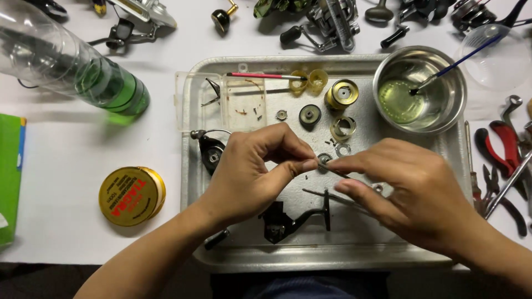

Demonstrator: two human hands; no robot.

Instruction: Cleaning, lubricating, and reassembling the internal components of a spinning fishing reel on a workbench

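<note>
Both hands work over a shallow metal tray (354, 257), the landmark for everything here. The left hand (249, 171) hovers above the tray's middle, its fingers (302, 165) pressed together on one end of a thin metal rod (332, 170). The right hand (410, 194) comes in from the tray's right half; its fingers (346, 164) pinch the rod's other end, and a small toothed gear (324, 159) sits on the rod just behind the fingertips.

Below the hands, toward the tray's near rim, lies a black reel frame (288, 221). Toward the far rim are gold spool parts (342, 93), loose washers and a clear plastic box (221, 99). A steel bowl (438, 116) of liquid fills the tray's far right corner.

Left of the tray the white surface (66, 149) is open, broken only by a round yellow tin (132, 195) and, further back, a green bottle (83, 72) lying on its side. Right of the tray, red-handled pliers (499, 147) and other tools crowd close to its edge.
</note>
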